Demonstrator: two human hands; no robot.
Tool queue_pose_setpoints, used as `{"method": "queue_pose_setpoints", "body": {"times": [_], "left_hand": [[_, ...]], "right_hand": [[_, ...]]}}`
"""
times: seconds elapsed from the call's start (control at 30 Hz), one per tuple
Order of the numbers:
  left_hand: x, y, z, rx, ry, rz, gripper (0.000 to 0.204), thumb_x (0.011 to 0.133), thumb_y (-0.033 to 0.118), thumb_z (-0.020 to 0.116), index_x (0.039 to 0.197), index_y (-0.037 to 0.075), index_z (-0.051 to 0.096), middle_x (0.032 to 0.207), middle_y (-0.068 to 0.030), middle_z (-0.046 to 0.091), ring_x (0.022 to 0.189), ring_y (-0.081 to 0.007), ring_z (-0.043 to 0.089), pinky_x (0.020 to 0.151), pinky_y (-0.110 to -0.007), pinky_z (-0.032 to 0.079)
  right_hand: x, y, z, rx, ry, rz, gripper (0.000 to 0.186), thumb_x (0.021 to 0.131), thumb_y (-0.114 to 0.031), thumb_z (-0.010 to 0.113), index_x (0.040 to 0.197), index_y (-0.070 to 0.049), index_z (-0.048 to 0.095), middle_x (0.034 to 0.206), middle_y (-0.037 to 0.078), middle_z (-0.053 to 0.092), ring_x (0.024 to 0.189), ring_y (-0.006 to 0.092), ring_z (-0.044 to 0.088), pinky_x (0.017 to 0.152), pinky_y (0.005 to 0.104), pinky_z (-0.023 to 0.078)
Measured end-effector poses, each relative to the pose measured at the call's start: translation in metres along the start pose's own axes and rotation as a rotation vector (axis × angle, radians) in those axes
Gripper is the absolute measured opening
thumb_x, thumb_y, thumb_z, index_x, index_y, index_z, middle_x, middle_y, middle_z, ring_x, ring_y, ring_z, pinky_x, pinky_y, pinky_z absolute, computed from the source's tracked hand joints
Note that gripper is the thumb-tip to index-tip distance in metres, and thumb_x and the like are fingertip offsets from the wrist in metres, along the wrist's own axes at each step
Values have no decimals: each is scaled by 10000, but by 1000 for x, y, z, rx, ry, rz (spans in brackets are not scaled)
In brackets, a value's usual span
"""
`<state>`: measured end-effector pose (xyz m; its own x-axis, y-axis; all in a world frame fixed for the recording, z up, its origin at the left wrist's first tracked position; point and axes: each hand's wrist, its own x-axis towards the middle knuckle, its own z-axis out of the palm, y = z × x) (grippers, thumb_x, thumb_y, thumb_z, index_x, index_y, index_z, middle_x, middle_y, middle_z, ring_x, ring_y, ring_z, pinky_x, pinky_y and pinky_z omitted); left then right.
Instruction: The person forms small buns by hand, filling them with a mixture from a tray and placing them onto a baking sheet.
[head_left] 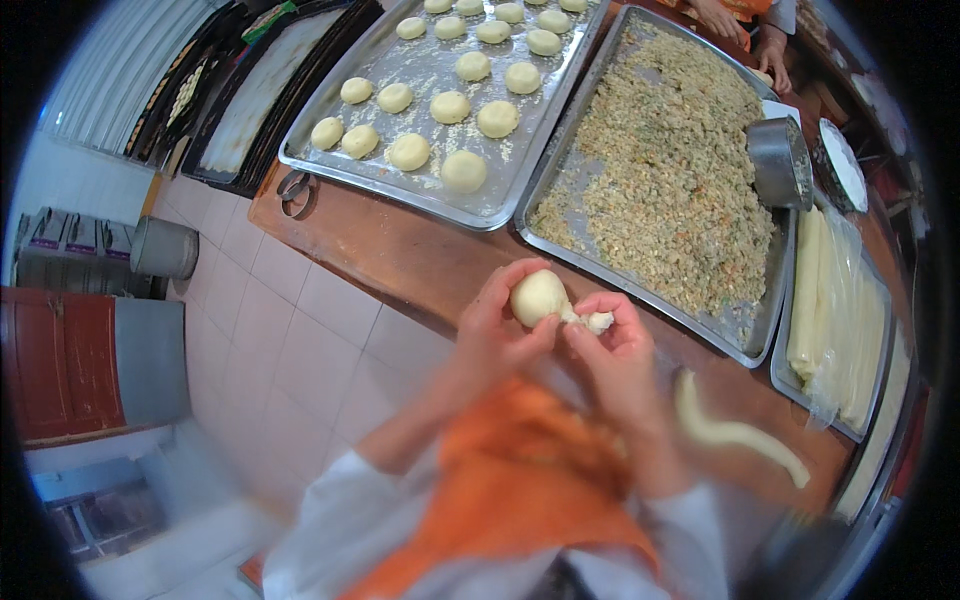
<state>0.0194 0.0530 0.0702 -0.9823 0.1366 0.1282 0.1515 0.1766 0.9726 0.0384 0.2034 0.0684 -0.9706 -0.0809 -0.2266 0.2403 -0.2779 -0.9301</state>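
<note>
A smooth, pale dough ball (539,298) rests in the curled fingers of my left hand (497,318), held above the near edge of the table. My right hand (618,342) pinches a twisted tail of dough (598,322) that is still joined to the ball by a thin neck. On the wood to the right of my right hand lies a loose, curved dough strip (740,434). Beyond my hands sits a large metal tray (527,232) spread with crumbly, speckled filling (675,160). Whether filling is inside the ball cannot be seen.
Flattened round dough pieces stand on a floured tray (480,215) at the far left. Two ring cutters (296,194) lie by the table's (370,250) left corner. A metal pot (780,163) tilts on the filling. Dough logs (808,290) under plastic fill a right-hand tray. Another person's hands (770,55) show at the top right.
</note>
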Motion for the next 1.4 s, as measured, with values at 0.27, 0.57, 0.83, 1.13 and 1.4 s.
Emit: {"method": "queue_pose_setpoints", "body": {"times": [0.27, 0.57, 0.83, 1.13, 1.4], "left_hand": [[-5, -2, 9, -271, -119, -159, 491, 776, -23, 557, 1236, -4, 387, 1182, -67, 469, 1028, -126, 482, 857, -248, 413], [-1, -10, 2, 218, -9, 13, 539, 722, -2, 599, 1225, 12, 408, 1103, -80, 542, 968, -140, 531, 793, -262, 456], [-2, -81, -96, 1029, 113, 389, 644, 620, 65, 708, 1198, 37, 426, 1217, -155, 468, 1073, -326, 489, 884, -380, 416], [-23, -85, -98, 1070, -91, 300, 642, 729, 181, 632, 1281, 12, 351, 1334, -167, 344, 1228, -326, 338, 1017, -435, 255], [-9, -85, -87, 1085, -117, 235, 579, 779, 189, 584, 1278, 11, 351, 1358, -166, 294, 1259, -321, 277, 1031, -429, 233]], "right_hand": [[-5, -21, -6, -750, -15, -596, 213, 735, 25, 590, 938, -35, 564, 912, 95, 580, 743, 195, 581, 553, 244, 453], [-27, -42, -3, -573, -100, -850, 183, 742, 48, 571, 905, -33, 551, 952, 128, 576, 750, 200, 585, 588, 258, 465], [-22, 0, -29, -159, 148, -317, 102, 807, 36, 537, 896, -16, 537, 923, 71, 541, 688, 81, 515, 608, 201, 446], [-7, 16, -35, -54, 137, -199, 79, 820, 12, 547, 893, -15, 535, 901, 61, 544, 694, 81, 517, 617, 201, 444], [3, 2, -17, 28, 114, -140, 71, 818, 15, 548, 881, -17, 539, 885, 53, 542, 692, 85, 518, 621, 205, 444]]}}
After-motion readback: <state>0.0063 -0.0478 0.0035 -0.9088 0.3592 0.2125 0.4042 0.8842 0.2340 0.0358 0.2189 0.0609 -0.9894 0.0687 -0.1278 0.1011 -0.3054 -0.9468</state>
